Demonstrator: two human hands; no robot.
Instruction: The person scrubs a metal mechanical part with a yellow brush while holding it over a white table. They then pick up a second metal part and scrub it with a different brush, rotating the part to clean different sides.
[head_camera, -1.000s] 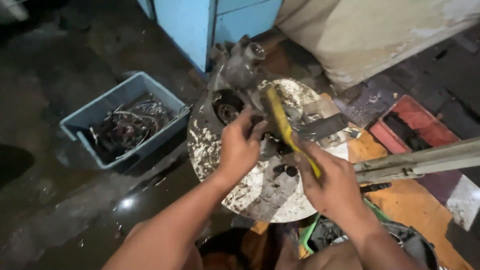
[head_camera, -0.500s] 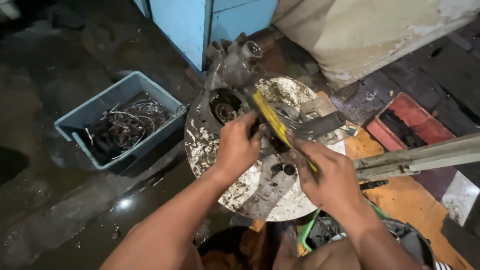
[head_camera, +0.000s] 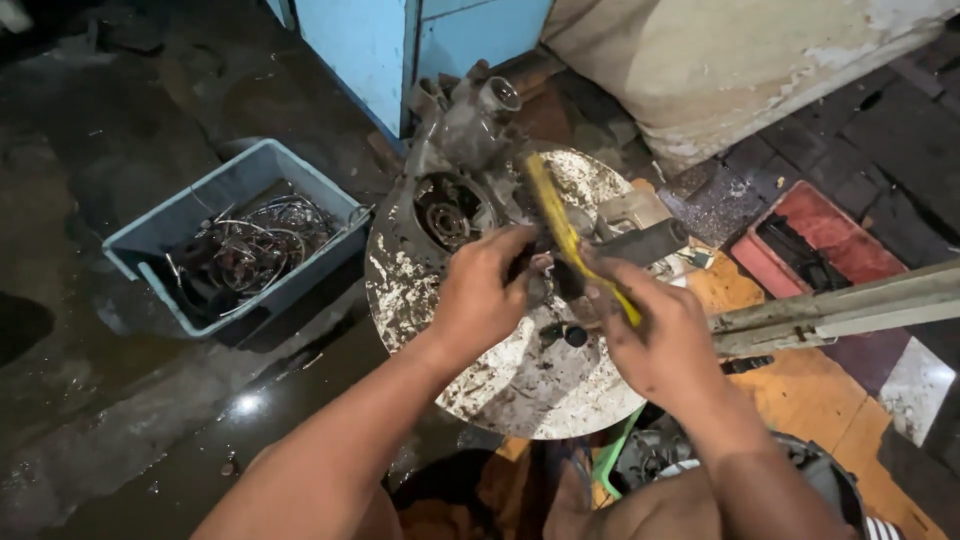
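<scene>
A greasy grey metal engine casing (head_camera: 462, 150) rests on a round, paint-spattered white board (head_camera: 520, 370). My left hand (head_camera: 482, 290) grips a dark part of the casing at its near side. A yellow-handled brush (head_camera: 562, 232) is in my right hand (head_camera: 655, 340), its head pressed against the casing just right of my left fingers. A grey metal arm (head_camera: 640, 242) of the assembly sticks out to the right behind the brush. What lies under my fingers is hidden.
A blue-grey plastic tub (head_camera: 225, 235) of wires and metal rings sits on the wet dark floor at left. A light blue cabinet (head_camera: 400, 45) stands behind. At right lie a red tray (head_camera: 815, 245), a long grey metal bar (head_camera: 840, 305) and orange sheeting (head_camera: 800, 400).
The brush has swung back upright after tilting left half a second ago, stroking over the casing. My left hand has stayed on the casing, and the view has shifted slightly.
</scene>
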